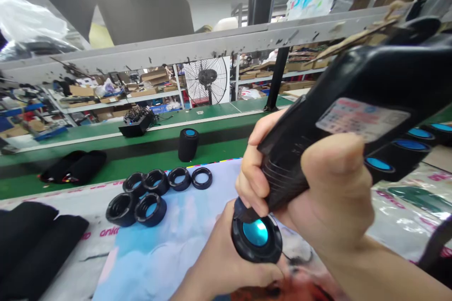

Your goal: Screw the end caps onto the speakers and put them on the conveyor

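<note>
While hands grip one driver (353, 103), one cylinder (256, 239): six rings (151, 209) lie loose.

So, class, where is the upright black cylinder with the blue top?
In the head view the upright black cylinder with the blue top stands left of centre on the green conveyor belt, behind the black rings.

We cannot see the tip of the black tool (353, 103); our right hand (318, 197) covers it. Its top runs off the edge. The small label (360, 120) is too blurry to read.
</note>
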A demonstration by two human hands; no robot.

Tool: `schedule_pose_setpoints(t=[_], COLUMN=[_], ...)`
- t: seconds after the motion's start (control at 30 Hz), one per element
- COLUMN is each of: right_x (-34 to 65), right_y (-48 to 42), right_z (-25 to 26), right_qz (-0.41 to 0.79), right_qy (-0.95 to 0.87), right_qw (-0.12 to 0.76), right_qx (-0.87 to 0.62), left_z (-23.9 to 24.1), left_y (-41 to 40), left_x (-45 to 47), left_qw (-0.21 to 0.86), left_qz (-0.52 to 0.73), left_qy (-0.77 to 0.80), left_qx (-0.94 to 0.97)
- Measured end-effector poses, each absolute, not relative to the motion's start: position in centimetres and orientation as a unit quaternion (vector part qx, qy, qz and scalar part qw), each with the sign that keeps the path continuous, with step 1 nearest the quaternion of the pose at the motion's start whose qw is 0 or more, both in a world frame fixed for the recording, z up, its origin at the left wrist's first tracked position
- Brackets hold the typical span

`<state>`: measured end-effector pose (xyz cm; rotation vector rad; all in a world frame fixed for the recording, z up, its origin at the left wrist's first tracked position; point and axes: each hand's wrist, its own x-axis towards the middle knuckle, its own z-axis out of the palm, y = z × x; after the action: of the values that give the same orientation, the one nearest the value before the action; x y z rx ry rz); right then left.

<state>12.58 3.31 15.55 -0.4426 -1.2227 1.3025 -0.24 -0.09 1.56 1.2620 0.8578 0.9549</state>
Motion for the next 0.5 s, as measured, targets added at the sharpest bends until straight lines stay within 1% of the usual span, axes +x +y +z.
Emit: schedule_pose_setpoints(t=[0.13,0.3,0.43,0.5], right_x=[12.4,12.4,12.3,12.1], right_y=[3.1,2.7,3.1,3.3], right_z=[15.9,16.4,15.7,15.2], right_qz=[0.561,0.53,0.553,0.57], right_qy=[-0.571,-0.584,-0.596,-0.592], right_qw=[0.568,0.577,0.548,0.537], right_qx=[-0.192,-0.214,-0.196,-0.192], left_z=[1.4,1.6,1.9,2.0], left_y=[0.1,0.2,0.1,0.0], left_x=[-0.3,-0.4,-0.3,-0.2], left_qw=[0.604,0.596,0.585,0.605], left_qz=[0.425,0.406,0.419,0.424], left_qy=[0.384,0.404,0.391,0.367], left_qx=[0.554,0.563,0.573,0.565])
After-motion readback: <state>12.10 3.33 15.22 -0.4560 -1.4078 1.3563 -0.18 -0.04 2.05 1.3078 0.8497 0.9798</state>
